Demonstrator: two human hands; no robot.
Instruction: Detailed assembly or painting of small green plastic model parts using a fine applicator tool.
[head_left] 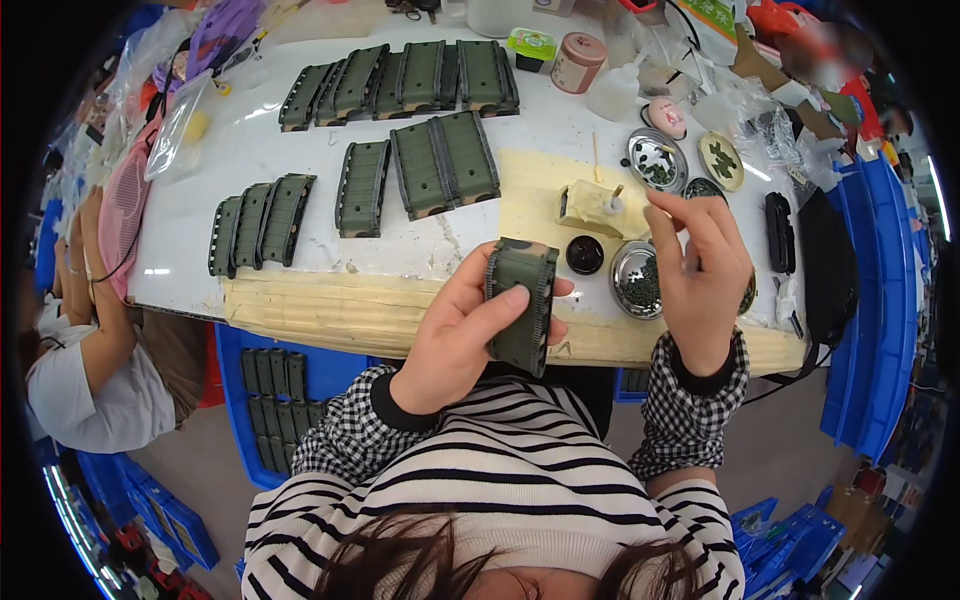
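Observation:
My left hand [455, 335] grips a green camouflage toy tank hull [520, 310] with dark ribbed tracks along its long sides; the thumb presses on its flat face. My right hand [705, 265] is raised over the table with thumb and forefinger brought together. Anything between those fingertips is too small to make out. Just left of them stands a tape-wrapped block [590, 208] with a pale nozzle on top. Below my right hand is a round metal dish [632, 262] of small dark green parts, and beside it a black round pot [584, 255].
More tank hulls stand in groups at the far left [400, 80], the middle [445, 165] and the left [262, 225]. Another metal dish [640, 150], an oval lid [720, 160] and a pink jar [578, 62] lie farther back. A blue crate [235, 390] holds several hulls. A person [100, 370] sits at the left.

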